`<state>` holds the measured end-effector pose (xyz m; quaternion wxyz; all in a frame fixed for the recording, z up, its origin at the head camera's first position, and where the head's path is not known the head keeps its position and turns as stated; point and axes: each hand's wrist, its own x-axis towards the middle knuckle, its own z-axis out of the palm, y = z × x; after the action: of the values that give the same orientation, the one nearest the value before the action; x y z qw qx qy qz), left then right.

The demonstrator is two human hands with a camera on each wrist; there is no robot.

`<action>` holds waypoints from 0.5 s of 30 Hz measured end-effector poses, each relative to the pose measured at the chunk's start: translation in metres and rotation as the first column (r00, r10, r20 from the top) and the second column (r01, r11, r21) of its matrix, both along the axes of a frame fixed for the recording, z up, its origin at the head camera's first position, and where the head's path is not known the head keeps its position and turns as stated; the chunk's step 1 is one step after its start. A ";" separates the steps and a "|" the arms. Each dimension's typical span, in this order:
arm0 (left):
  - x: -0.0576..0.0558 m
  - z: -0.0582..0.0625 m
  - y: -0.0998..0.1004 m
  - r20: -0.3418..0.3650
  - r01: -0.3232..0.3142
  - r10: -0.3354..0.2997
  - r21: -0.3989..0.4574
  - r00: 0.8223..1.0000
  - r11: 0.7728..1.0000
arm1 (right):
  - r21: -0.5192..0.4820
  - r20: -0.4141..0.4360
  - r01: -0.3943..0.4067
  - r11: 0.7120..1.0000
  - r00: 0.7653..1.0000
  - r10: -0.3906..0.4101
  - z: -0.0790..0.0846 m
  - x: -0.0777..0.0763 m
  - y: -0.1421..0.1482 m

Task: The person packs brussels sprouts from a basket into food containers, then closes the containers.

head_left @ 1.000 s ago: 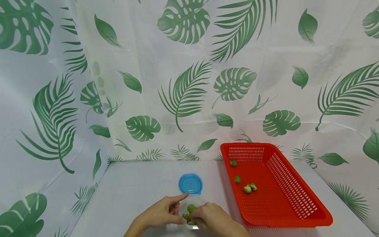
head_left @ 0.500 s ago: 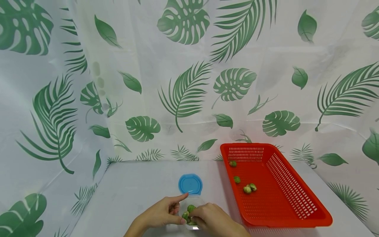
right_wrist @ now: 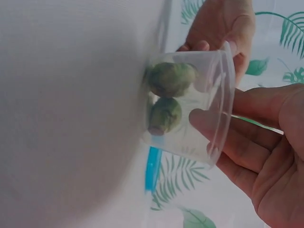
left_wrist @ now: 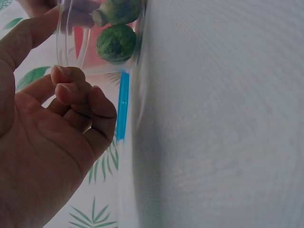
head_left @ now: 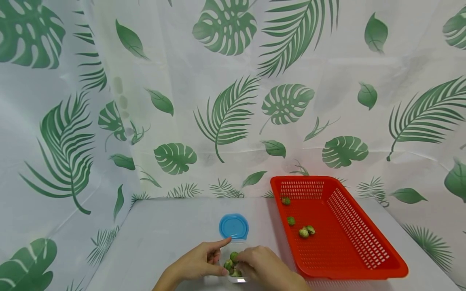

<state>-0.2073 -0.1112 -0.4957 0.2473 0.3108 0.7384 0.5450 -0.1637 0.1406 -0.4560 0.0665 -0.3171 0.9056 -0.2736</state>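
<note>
A clear plastic tub (head_left: 238,279) stands on the table with several Brussels sprouts (head_left: 234,256) inside. My left hand (head_left: 199,260) steadies it from the left, thumb at the near side and index finger stretched to the far rim; its other fingers curl inward. From the right, my right hand (head_left: 263,264) reaches over the rim. In the right wrist view its fingertips (right_wrist: 202,121) are inside the tub, above the sprouts (right_wrist: 172,79), with nothing seen between them. Just behind the tub lies a blue lid (head_left: 234,226).
To the right stands a red perforated basket (head_left: 342,246), where several loose Brussels sprouts (head_left: 303,232) lie along the left side. A white sheet printed with green leaves (head_left: 229,117) hangs behind and to the left of the table (head_left: 164,226).
My right hand has drawn up and slightly back from the sprouts, uncovering more of them. The left hand and the tub stay in place.
</note>
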 end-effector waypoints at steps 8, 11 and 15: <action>0.000 0.000 0.000 -0.002 -0.002 0.002 0.000 1.000 1.000 | -0.051 -0.088 -0.006 0.999 0.996 0.002 0.011 0.000 0.007; 0.000 0.001 0.000 0.002 0.002 -0.002 0.005 1.000 1.000 | -0.064 -0.112 -0.001 0.998 0.994 -0.007 0.015 0.002 0.010; 0.000 0.000 0.000 -0.001 0.003 -0.003 0.010 1.000 1.000 | -0.065 -0.121 0.016 0.998 0.992 -0.024 0.023 0.004 0.013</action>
<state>-0.2075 -0.1111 -0.4959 0.2462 0.3134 0.7354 0.5480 -0.1593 0.1535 -0.4333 -0.0019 -0.3262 0.9018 -0.2834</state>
